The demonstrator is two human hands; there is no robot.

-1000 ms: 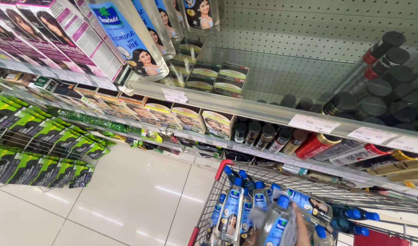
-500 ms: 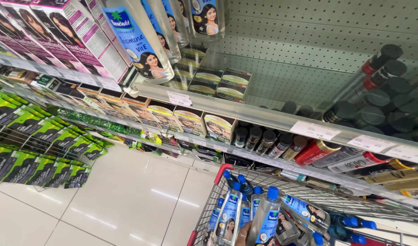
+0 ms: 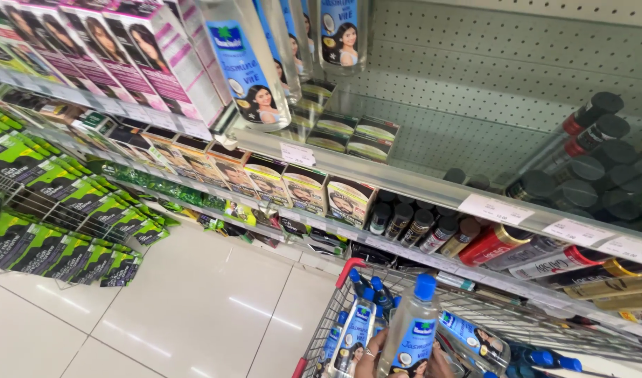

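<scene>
Bottle [image 3: 413, 329]: clear, blue cap, blue label, upright above the cart's [image 3: 321, 336] near edge.
Hands: one hand [image 3: 377, 358] grips it low; which hand, cannot tell.

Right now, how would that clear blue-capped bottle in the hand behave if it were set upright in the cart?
The bottle is tall and narrow, so it would probably tip easily. Its smooth clear plastic looks slippery. The round body would likely roll among the other bottles in the wire cart.
</scene>
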